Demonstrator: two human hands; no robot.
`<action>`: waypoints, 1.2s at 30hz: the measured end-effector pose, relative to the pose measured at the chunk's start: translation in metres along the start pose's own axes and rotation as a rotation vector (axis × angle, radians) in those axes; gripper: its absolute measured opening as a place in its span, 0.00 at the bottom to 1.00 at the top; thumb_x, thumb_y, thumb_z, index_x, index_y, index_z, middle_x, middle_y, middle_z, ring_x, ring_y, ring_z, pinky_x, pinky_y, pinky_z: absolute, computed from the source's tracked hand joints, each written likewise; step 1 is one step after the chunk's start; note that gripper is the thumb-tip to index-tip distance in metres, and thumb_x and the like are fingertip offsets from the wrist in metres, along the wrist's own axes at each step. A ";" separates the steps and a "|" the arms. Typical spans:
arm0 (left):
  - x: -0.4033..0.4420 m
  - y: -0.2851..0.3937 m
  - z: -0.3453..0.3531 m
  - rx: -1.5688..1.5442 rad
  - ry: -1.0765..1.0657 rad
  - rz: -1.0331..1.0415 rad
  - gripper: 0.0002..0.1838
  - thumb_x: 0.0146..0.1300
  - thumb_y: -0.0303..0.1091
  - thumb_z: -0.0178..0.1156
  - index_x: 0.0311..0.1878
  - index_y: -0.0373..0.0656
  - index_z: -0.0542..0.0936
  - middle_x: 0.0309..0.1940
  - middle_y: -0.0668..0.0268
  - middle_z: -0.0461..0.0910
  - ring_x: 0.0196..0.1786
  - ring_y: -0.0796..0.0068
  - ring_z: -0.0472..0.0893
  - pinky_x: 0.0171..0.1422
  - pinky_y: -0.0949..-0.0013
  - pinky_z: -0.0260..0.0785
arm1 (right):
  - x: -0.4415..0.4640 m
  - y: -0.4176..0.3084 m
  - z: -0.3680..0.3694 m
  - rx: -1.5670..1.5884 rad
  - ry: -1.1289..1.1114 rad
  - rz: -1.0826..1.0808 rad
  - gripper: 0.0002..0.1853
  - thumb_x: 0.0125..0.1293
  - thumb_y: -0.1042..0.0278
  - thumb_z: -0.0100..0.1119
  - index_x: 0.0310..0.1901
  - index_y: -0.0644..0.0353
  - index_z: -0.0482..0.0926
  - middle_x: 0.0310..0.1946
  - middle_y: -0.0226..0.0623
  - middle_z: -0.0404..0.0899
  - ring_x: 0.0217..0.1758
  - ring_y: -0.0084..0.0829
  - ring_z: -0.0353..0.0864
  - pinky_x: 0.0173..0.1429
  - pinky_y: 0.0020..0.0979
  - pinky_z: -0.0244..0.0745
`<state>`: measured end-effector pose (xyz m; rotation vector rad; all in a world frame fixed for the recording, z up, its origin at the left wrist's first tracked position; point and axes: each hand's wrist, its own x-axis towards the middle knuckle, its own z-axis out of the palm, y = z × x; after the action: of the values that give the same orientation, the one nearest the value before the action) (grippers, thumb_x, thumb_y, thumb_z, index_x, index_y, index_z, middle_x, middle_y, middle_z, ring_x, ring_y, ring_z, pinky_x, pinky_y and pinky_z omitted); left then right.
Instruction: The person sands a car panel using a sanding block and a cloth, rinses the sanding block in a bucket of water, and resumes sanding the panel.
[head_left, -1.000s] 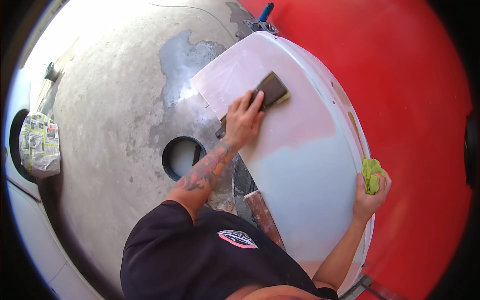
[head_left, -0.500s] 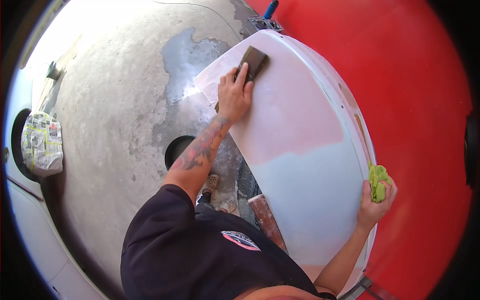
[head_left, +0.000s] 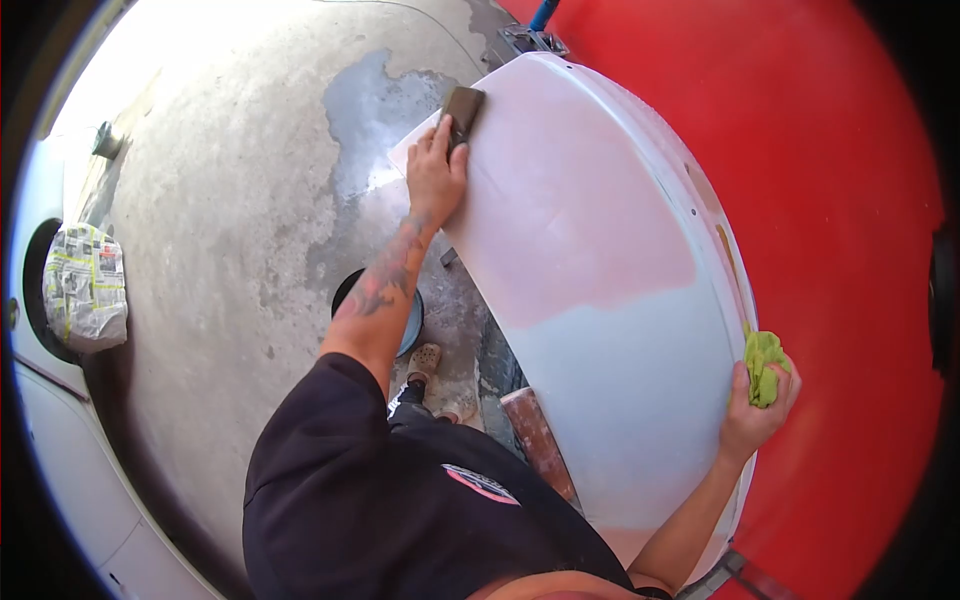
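Observation:
My left hand [head_left: 437, 180] is closed on a dark sanding block [head_left: 462, 112], which lies against the upper left edge of a large curved panel [head_left: 610, 400]. The panel is pale pink at the top and pale blue-white lower down. At the panel's right edge, my right hand [head_left: 755, 415] grips a crumpled green cloth [head_left: 766, 368]. Part of the block is hidden under my left fingers and palm.
A dark-rimmed bucket [head_left: 413, 320] stands on the concrete floor [head_left: 230, 200], partly behind my left forearm. A reddish-brown board [head_left: 540, 445] lies by the panel's lower left edge. A red surface [head_left: 840, 250] fills the right side. Newspaper [head_left: 85, 287] covers a wheel on the left.
My left hand has moved the block left across the panel's upper part to its edge. My right hand and the cloth appear slightly farther right and lower. More of my shoes shows.

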<state>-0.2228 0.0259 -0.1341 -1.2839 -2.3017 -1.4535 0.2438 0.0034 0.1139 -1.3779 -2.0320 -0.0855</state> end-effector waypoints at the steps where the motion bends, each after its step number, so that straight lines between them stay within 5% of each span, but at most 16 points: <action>1: 0.019 -0.025 0.007 0.013 -0.021 -0.103 0.28 0.72 0.41 0.60 0.72 0.43 0.73 0.61 0.49 0.79 0.62 0.45 0.75 0.68 0.50 0.69 | -0.001 0.000 -0.003 -0.010 -0.006 0.002 0.16 0.58 0.73 0.76 0.44 0.61 0.77 0.57 0.45 0.76 0.58 0.46 0.79 0.61 0.44 0.77; 4: 0.015 -0.014 0.008 0.038 -0.013 -0.214 0.28 0.72 0.41 0.60 0.72 0.43 0.73 0.63 0.48 0.77 0.62 0.44 0.75 0.69 0.50 0.67 | -0.001 -0.002 -0.002 0.006 0.002 0.023 0.16 0.59 0.72 0.75 0.45 0.61 0.77 0.57 0.45 0.76 0.58 0.46 0.79 0.61 0.45 0.76; 8: -0.136 0.076 -0.032 -0.052 -0.042 0.009 0.31 0.69 0.35 0.62 0.75 0.43 0.72 0.66 0.47 0.73 0.62 0.43 0.74 0.70 0.48 0.66 | -0.001 0.002 -0.002 -0.011 -0.016 0.040 0.16 0.60 0.72 0.75 0.45 0.61 0.77 0.57 0.44 0.76 0.59 0.45 0.78 0.63 0.45 0.76; 12: -0.126 0.033 -0.035 -0.070 -0.088 0.075 0.31 0.69 0.36 0.62 0.75 0.44 0.71 0.66 0.46 0.73 0.63 0.42 0.73 0.70 0.48 0.66 | -0.002 0.003 -0.003 -0.006 -0.015 0.025 0.16 0.61 0.72 0.74 0.45 0.61 0.77 0.58 0.43 0.76 0.60 0.45 0.77 0.64 0.45 0.75; 16: -0.028 -0.063 -0.004 0.028 0.015 -0.190 0.28 0.71 0.38 0.60 0.73 0.42 0.72 0.62 0.49 0.78 0.60 0.45 0.77 0.67 0.51 0.68 | -0.003 0.004 -0.001 -0.002 -0.001 0.003 0.16 0.61 0.72 0.74 0.46 0.62 0.77 0.57 0.43 0.76 0.60 0.45 0.77 0.64 0.46 0.75; 18: -0.025 -0.055 -0.003 0.038 0.018 -0.312 0.28 0.71 0.36 0.60 0.73 0.41 0.72 0.63 0.49 0.78 0.60 0.45 0.77 0.67 0.51 0.67 | -0.004 0.007 -0.005 -0.048 -0.012 0.005 0.16 0.61 0.72 0.73 0.46 0.63 0.76 0.57 0.44 0.76 0.59 0.46 0.77 0.63 0.46 0.75; 21: -0.091 0.006 -0.017 -0.036 0.046 -0.152 0.30 0.68 0.32 0.62 0.73 0.41 0.72 0.64 0.44 0.76 0.63 0.41 0.75 0.71 0.49 0.66 | -0.003 0.006 -0.002 0.021 -0.009 -0.006 0.16 0.62 0.75 0.72 0.47 0.65 0.76 0.56 0.46 0.76 0.59 0.47 0.77 0.62 0.46 0.75; 24: -0.161 0.068 -0.057 -0.153 -0.144 -0.037 0.35 0.64 0.31 0.66 0.75 0.44 0.71 0.67 0.45 0.74 0.68 0.43 0.74 0.75 0.47 0.64 | -0.004 0.021 0.001 0.063 -0.006 -0.033 0.15 0.64 0.76 0.71 0.48 0.67 0.75 0.56 0.47 0.74 0.59 0.49 0.77 0.62 0.47 0.76; 28: -0.099 0.041 -0.044 -0.116 -0.118 -0.175 0.34 0.65 0.33 0.67 0.75 0.45 0.70 0.68 0.46 0.74 0.66 0.43 0.75 0.73 0.50 0.67 | 0.005 -0.001 -0.004 0.032 0.090 -0.162 0.29 0.57 0.59 0.83 0.56 0.60 0.81 0.51 0.46 0.83 0.52 0.46 0.85 0.57 0.44 0.83; 32: -0.022 0.023 -0.014 -0.048 -0.058 -0.406 0.30 0.67 0.34 0.64 0.72 0.44 0.71 0.66 0.50 0.75 0.64 0.45 0.75 0.69 0.51 0.70 | 0.004 -0.009 -0.007 -0.032 0.130 -0.188 0.25 0.55 0.60 0.84 0.49 0.63 0.84 0.47 0.45 0.82 0.49 0.46 0.84 0.53 0.45 0.83; 36: -0.124 0.109 -0.031 -0.103 -0.078 -0.103 0.34 0.67 0.37 0.65 0.76 0.47 0.69 0.68 0.49 0.72 0.63 0.45 0.75 0.72 0.51 0.67 | 0.005 -0.012 -0.009 -0.068 0.138 -0.196 0.25 0.54 0.59 0.85 0.47 0.65 0.85 0.46 0.44 0.81 0.48 0.46 0.84 0.53 0.44 0.83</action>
<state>-0.0767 -0.0525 -0.1072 -1.2883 -2.4048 -1.6010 0.2365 -0.0017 0.1269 -1.1750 -2.0576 -0.3295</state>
